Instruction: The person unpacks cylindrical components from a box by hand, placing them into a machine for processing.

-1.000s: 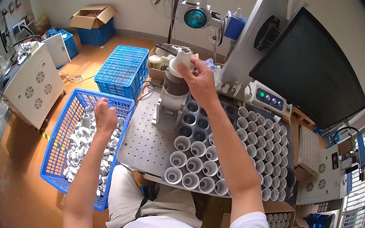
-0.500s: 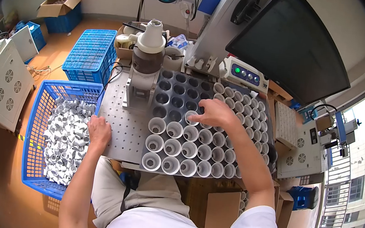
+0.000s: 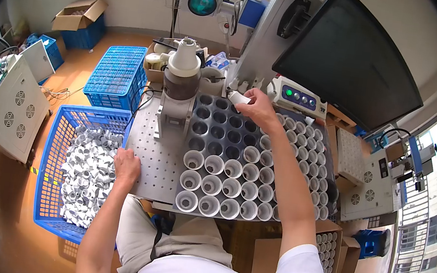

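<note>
My right hand (image 3: 260, 108) pinches a white plastic cup-shaped part (image 3: 238, 98) and holds it tilted above the back of the black tray (image 3: 212, 109). Rows of similar white cups (image 3: 211, 184) stand in the tray's front and right holes, while dark holes show at its back left. A loose fist, my left hand (image 3: 127, 166) rests at the left edge of the perforated metal plate (image 3: 156, 167), beside the blue basket (image 3: 49, 208). Its fingertips are hidden. Many small white and grey fittings (image 3: 86, 174) fill the basket.
Left of the tray stands a machine with a white conical top (image 3: 184, 60). A control box (image 3: 296, 96) with a green light and a large dark monitor (image 3: 355, 60) are behind the tray. A blue crate (image 3: 116, 76) sits beyond the basket.
My right hand has lifted a white cup from the tray's middle and moved it toward the back. My left hand keeps its place by the basket. The whole view has shifted slightly.
</note>
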Motion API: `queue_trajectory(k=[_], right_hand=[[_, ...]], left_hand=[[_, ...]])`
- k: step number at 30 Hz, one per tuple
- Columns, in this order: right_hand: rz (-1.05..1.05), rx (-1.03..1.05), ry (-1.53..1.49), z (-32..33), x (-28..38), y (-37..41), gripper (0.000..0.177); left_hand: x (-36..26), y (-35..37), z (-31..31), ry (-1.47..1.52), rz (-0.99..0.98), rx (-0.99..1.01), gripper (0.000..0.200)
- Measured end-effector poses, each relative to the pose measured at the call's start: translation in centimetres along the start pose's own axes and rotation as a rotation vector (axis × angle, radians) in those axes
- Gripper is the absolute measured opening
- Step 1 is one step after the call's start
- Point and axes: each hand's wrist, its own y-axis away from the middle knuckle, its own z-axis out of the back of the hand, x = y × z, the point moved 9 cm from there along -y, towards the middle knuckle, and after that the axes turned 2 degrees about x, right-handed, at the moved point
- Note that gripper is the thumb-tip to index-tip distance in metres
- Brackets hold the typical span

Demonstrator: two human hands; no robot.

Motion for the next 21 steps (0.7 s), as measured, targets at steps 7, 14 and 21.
queue_trajectory(k=[7,14,21], right_hand=[[0.126,-0.199,-0.099,-3.6,-6.7,-0.7,0.046],[0.111,-0.263,-0.019,-3.4,-4.4,1.0,0.046],[0.099,-0.288,-0.016,-3.0,-5.0,1.1,0.044]], left_hand=[[0.0,0.4,0.3,0.019,0.019,-0.034,0.02],[0.2,0.2,0.3,0.004,0.007,-0.022,0.021],[0.2,0.4,0.4,0.022,-0.001,-0.056,0.021]])
